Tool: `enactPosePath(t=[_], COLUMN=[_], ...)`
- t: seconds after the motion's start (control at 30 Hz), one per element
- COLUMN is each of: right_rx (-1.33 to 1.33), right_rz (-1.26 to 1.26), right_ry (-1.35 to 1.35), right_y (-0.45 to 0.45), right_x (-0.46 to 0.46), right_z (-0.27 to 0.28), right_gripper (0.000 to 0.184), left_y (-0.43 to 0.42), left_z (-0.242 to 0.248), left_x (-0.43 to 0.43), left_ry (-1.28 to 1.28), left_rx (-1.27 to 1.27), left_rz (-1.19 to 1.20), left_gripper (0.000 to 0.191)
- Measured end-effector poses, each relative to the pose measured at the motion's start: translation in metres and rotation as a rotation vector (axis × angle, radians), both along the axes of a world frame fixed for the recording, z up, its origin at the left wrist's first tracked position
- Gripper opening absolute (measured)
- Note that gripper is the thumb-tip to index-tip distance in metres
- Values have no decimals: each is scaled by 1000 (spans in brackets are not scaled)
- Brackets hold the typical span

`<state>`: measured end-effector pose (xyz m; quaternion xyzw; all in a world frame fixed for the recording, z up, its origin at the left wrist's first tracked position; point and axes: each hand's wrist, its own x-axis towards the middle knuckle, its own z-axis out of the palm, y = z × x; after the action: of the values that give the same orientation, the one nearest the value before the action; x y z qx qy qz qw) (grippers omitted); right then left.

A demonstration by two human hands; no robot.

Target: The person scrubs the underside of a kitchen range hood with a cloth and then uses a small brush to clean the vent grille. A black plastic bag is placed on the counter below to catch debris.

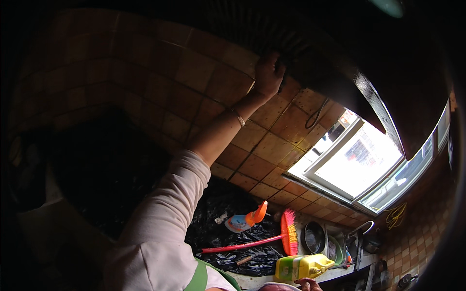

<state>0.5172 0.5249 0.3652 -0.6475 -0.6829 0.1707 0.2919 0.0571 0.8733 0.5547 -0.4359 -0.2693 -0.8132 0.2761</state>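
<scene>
My left hand (268, 78) is raised high against the tiled wall (229, 83), with its fingers curled. Something dark shows at the fingers, too shadowed to identify. Just above it is a dark ribbed surface (251, 27), perhaps the underside of a range hood. A bracelet (238, 117) circles the wrist. Only some fingers of my right hand (308, 284) show at the bottom edge, by a yellow plastic jug (304, 266) lying on its side. Whether they hold anything is hidden. A spray bottle (240, 222) with an orange head and a red-handled broom (289, 232) lie on black plastic sheeting (218, 203).
A bright window (356, 156) opens the wall on the right. Below it are a black pan (313, 237), a green basin (338, 249) and a curved faucet (366, 226). A cable loop (316, 115) hangs on the tiles. A metal edge (378, 109) slants down at upper right.
</scene>
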Motion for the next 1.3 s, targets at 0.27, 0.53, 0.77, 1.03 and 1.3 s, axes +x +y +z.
enactPosePath(t=[0.27,0.53,0.77,1.03,1.3], right_rx=[62,67,90,144,170], right_rz=[5,19,55,69,86], right_ry=[9,11,3,32,27], right_y=[6,17,14,-3,-8], right_x=[-6,-15,-16,-15,-24], right_z=[3,10,12,14,19], right_gripper=[13,13,14,14,14], left_y=[70,4,55,-2,-46], left_z=[-15,5,-13,-35,5], left_x=[-16,17,0,-30,-33], left_ry=[-159,-52,-165,-122,-39], left_rx=[-4,190,-19,-216,147], left_rz=[93,-180,46,-3,5], left_gripper=[14,19,16,22,15])
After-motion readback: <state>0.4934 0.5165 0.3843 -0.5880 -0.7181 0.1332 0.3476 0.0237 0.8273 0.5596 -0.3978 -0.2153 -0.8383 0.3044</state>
